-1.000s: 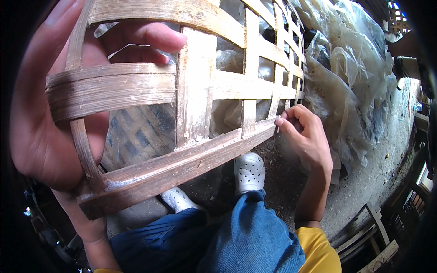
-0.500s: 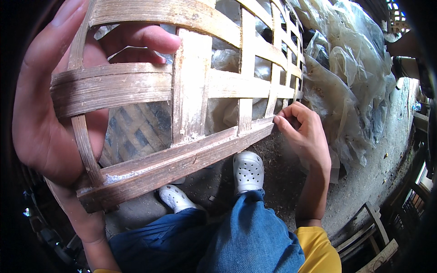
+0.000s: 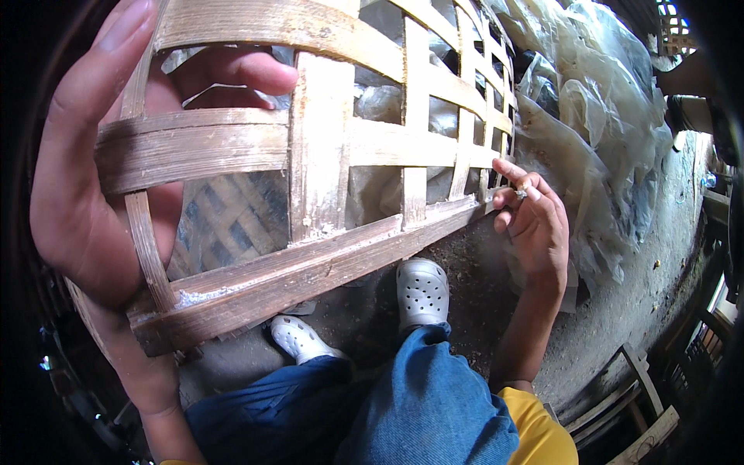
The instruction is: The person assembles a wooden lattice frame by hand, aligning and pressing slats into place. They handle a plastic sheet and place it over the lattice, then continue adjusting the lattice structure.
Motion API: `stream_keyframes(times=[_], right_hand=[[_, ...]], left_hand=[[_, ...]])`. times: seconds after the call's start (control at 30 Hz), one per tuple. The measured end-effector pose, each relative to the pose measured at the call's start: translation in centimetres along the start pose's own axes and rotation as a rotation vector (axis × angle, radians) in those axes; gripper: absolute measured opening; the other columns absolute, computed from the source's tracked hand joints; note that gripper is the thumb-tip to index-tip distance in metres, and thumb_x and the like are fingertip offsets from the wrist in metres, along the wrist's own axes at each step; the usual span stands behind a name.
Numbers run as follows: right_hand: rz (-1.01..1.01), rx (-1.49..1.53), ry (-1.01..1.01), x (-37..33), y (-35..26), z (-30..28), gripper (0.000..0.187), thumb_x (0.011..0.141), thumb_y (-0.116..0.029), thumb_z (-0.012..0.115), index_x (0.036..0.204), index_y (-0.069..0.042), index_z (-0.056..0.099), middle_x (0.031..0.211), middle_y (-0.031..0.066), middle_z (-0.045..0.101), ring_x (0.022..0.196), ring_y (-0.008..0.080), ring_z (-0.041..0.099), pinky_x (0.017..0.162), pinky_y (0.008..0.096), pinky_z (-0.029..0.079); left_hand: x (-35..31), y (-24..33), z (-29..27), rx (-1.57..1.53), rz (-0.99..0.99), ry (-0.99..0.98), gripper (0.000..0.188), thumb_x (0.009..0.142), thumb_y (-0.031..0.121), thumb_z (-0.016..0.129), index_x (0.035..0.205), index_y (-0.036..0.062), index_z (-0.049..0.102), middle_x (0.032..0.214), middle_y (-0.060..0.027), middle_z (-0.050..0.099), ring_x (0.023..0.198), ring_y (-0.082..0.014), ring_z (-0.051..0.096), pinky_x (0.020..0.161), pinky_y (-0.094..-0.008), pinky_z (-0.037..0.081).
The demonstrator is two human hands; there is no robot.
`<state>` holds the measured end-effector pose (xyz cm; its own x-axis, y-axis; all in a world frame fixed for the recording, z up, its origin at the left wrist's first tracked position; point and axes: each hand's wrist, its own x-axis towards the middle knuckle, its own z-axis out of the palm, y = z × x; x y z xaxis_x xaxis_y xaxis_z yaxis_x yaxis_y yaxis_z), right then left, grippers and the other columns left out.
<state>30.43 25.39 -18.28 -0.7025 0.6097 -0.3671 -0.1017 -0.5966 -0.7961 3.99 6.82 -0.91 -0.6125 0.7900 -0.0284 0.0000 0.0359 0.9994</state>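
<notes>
A woven bamboo basket [image 3: 321, 155] with wide flat slats and open gaps fills the upper left. Along its lower edge runs a split-bamboo rim [image 3: 310, 275], with white powdery residue at its left end. My left hand [image 3: 101, 178] grips the basket's left side, thumb in front and fingers passing behind the slats. At the rim's right end, my right hand [image 3: 535, 217] has its index finger reaching to the slats and its other fingers curled. A small pale, crumbly bit [image 3: 522, 191] shows between those fingers; its kind is unclear.
Crumpled clear plastic sheeting [image 3: 597, 139] is heaped behind, at the right. White clogs [image 3: 422, 291] stand on the grey, debris-strewn floor [image 3: 473, 325] below the rim. Bamboo pieces [image 3: 620, 403] lie at the lower right. Another person's arm [image 3: 686, 81] shows at the right edge.
My right hand has come off the rim where it was pinching, moved slightly right, and extended its index finger. The pale bit now shows. The basket has shifted very slightly.
</notes>
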Motion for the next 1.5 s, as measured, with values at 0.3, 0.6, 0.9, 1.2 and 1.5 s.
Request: stream_keyframes(times=[0.3, 0.6, 0.9, 1.2, 1.5], right_hand=[[-0.085, 0.182, 0.064, 1.0, 0.8, -1.4, 0.014, 0.099, -0.003, 0.066, 0.11, -0.005, 0.058, 0.099, 0.0179, 0.074, 0.077, 0.0212, 0.072, 0.069, 0.0313, 0.061], [-0.503, -0.633, 0.432, 1.2, 1.0, -3.1, 0.024, 0.092, -0.01, 0.078, 0.113, -0.006, 0.069, 0.094, 0.0072, 0.072, 0.08, 0.0156, 0.067, 0.072, 0.0282, 0.054], [-0.57, -1.209, 0.584, 0.5, 0.4, -4.7, 0.032, 0.086, -0.015, 0.081, 0.117, -0.009, 0.073, 0.111, 0.0061, 0.063, 0.101, 0.0176, 0.06, 0.083, 0.0295, 0.048], [-0.083, -0.815, -0.211, 1.0, 1.5, -1.1, 0.033, 0.088, -0.021, 0.081, 0.117, -0.006, 0.077, 0.093, 0.0061, 0.066, 0.091, 0.0162, 0.062, 0.084, 0.0302, 0.048], [0.061, -0.815, -0.367, 4.1, 0.6, -1.5, 0.021, 0.088, -0.018, 0.081, 0.098, 0.001, 0.078, 0.083, 0.0013, 0.066, 0.085, 0.0102, 0.061, 0.079, 0.0274, 0.047]], left_hand=[[0.0, 0.3, 0.2, -0.013, -0.044, 0.038, 0.066, 0.105, 0.037, 0.035, 0.157, -0.0019, 0.024, 0.152, -0.0311, 0.043, 0.134, -0.0338, 0.056, 0.106, -0.0436, 0.054], [0.0, 0.1, -0.4, 0.04, -0.026, 0.009, 0.065, 0.105, 0.035, 0.034, 0.157, -0.0025, 0.022, 0.151, -0.0317, 0.043, 0.132, -0.0332, 0.058, 0.106, -0.0439, 0.055], [0.4, -0.2, -2.3, -0.059, -0.028, -0.192, 0.066, 0.105, 0.035, 0.034, 0.157, -0.0022, 0.021, 0.154, -0.0322, 0.04, 0.134, -0.0344, 0.055, 0.108, -0.0449, 0.053], [0.0, 0.1, 0.3, 0.032, -0.008, 0.13, 0.068, 0.104, 0.037, 0.034, 0.158, -0.0025, 0.021, 0.154, -0.0311, 0.041, 0.142, -0.0364, 0.047, 0.118, -0.0473, 0.041], [0.5, -0.3, -1.9, -0.184, -0.018, -0.133, 0.067, 0.104, 0.036, 0.034, 0.157, -0.0023, 0.022, 0.154, -0.0312, 0.041, 0.142, -0.0364, 0.047, 0.117, -0.0475, 0.043]])
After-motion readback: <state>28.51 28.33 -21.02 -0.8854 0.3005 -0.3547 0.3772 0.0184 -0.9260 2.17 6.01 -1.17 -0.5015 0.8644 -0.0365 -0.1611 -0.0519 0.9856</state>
